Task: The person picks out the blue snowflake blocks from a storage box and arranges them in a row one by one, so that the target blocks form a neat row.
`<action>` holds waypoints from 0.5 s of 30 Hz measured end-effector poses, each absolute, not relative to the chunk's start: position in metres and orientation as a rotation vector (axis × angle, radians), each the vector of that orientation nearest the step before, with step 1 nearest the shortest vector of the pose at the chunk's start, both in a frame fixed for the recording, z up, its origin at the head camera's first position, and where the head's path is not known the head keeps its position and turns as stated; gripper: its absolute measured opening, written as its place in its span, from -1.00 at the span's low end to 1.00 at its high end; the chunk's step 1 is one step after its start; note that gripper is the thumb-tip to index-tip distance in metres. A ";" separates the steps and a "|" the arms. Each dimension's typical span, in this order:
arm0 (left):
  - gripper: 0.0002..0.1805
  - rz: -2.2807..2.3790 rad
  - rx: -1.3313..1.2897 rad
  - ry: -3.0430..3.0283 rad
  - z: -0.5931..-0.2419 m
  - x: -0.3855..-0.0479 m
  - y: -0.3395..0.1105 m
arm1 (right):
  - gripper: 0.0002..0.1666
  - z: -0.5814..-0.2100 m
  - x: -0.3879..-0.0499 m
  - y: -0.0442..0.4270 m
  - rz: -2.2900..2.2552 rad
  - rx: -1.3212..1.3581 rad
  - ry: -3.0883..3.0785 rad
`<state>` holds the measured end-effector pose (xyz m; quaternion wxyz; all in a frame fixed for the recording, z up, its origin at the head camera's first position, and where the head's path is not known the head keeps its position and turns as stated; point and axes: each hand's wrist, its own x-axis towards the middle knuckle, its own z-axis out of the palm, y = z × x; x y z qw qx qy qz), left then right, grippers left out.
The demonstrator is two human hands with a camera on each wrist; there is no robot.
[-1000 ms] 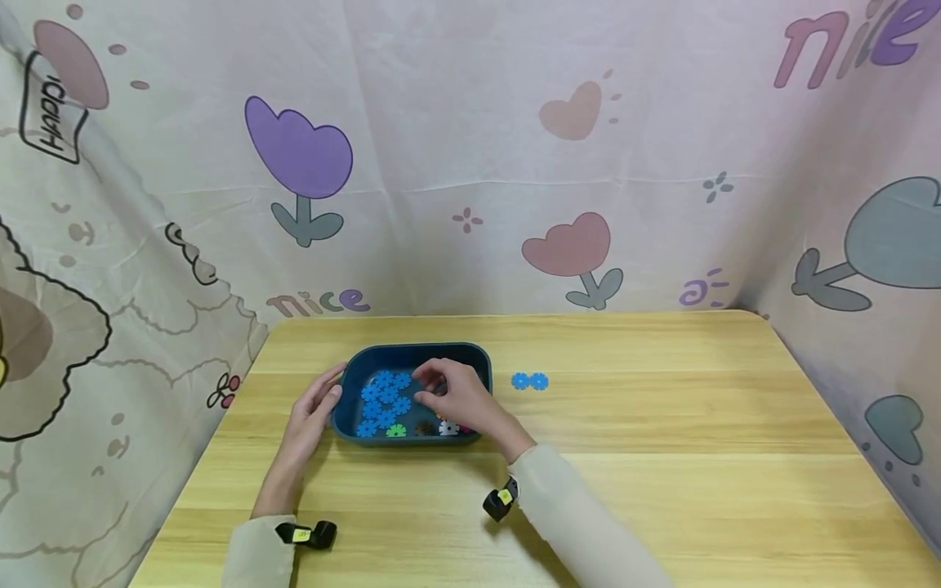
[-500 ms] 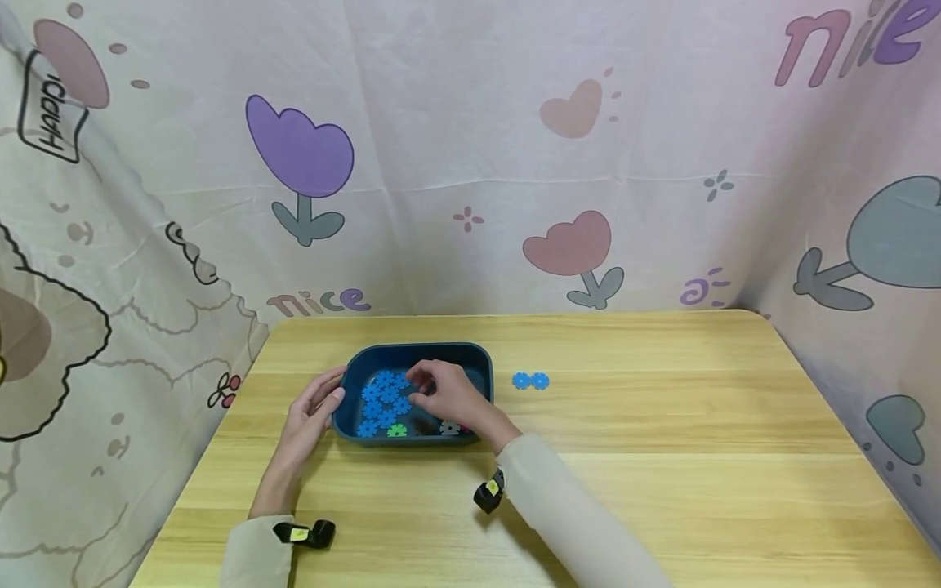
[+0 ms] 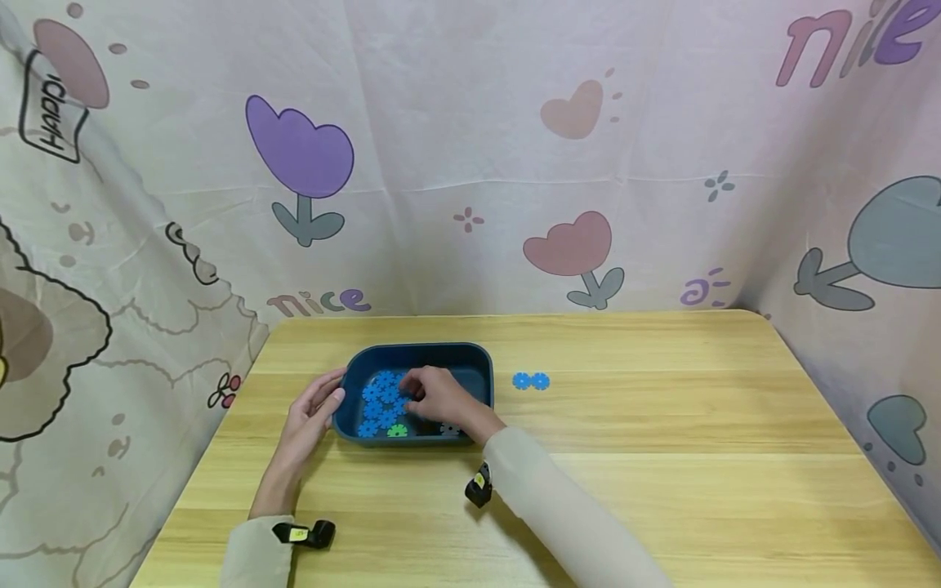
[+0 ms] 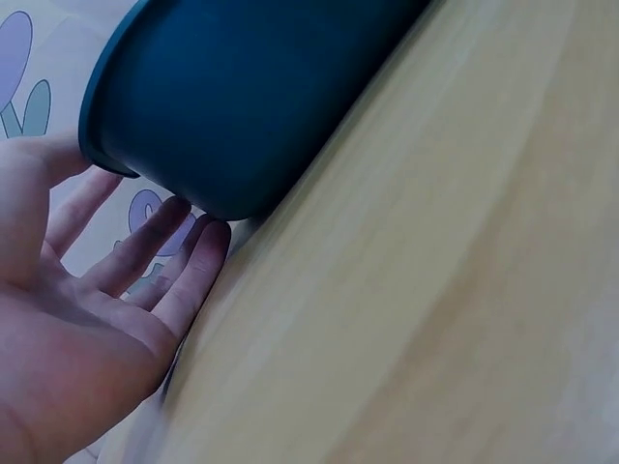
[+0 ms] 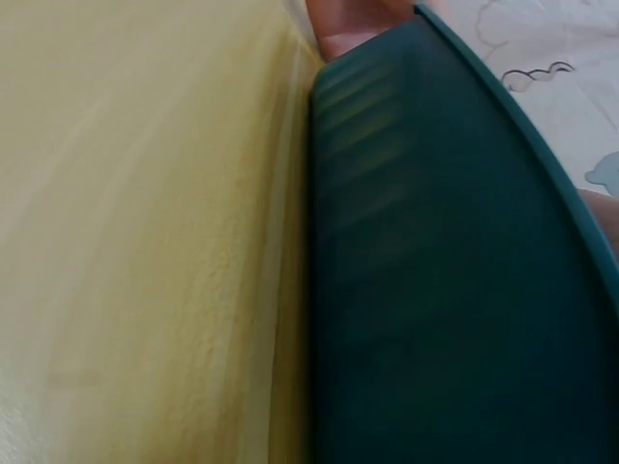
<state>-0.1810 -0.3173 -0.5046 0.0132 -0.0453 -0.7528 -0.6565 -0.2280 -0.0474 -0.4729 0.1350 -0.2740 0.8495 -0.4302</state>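
A dark teal plastic bin (image 3: 419,442) holds several blue snowflake-shaped building discs (image 3: 371,410), gathered on its left side. My left hand (image 3: 309,412) rests at the bin's left end; in the left wrist view its outstretched fingertips touch the outer wall (image 4: 242,106). My right hand (image 3: 444,400) reaches down into the bin, thumb and bent fingers apart over the right edge of the blue discs. Its fingertips partly cover those discs. The right wrist view mostly shows the bin's outer side (image 5: 455,251); only a sliver of the right hand appears there.
On the wooden table (image 3: 662,490), right of the bin, lie two blue discs (image 3: 522,381) side by side, seemingly touching. A green disc (image 3: 397,430) and a greyish disc (image 3: 449,429) are near the bin's front wall. A printed cloth (image 3: 441,269) hangs behind the table.
My right hand has moved left and slightly lower inside the bin, onto the edge of the blue discs. My left hand and the bin stay almost still.
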 end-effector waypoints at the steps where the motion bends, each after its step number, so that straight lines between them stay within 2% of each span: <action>1: -0.46 -2.044 -0.141 -2.345 -0.505 -0.181 -0.317 | -0.63 -0.473 -0.229 -0.048 -1.218 -0.805 2.470; 15: -0.48 -2.053 -0.175 -2.321 -0.508 -0.182 -0.319 | -0.65 -0.475 -0.230 -0.054 -0.977 -0.848 2.591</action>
